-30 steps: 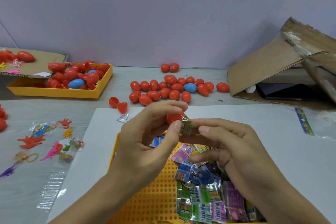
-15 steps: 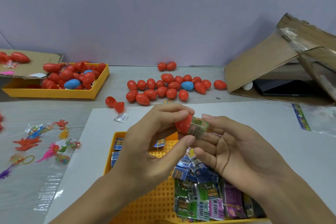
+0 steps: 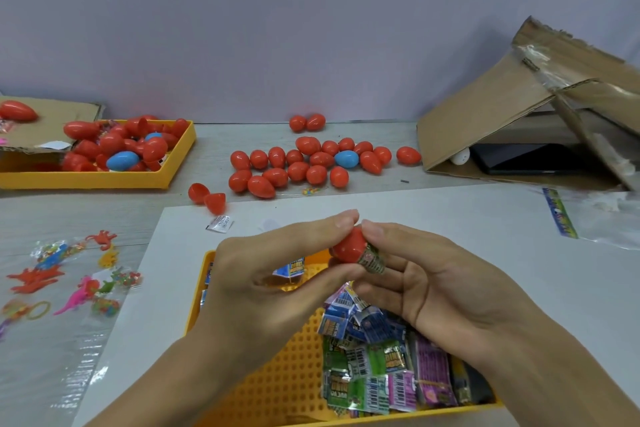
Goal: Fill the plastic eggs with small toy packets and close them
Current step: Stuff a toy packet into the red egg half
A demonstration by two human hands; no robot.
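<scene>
Over the near edge of the table, the yellow plastic tray (image 3: 277, 392) holds many small printed toy packets (image 3: 381, 367) waiting. Above it, the left hand (image 3: 273, 274) pinches a red plastic egg half (image 3: 348, 248); the right hand (image 3: 446, 288) pushes a green folded packet (image 3: 372, 258) into it. Toward the far edge lie closed red and blue plastic eggs (image 3: 311, 163), probably finished.

Yellow tray (image 3: 221, 291) cut off at bottom edge; packet (image 3: 372, 258) print too blurred to be read; egg half (image 3: 349, 246) partly hidden by fingers.
</scene>
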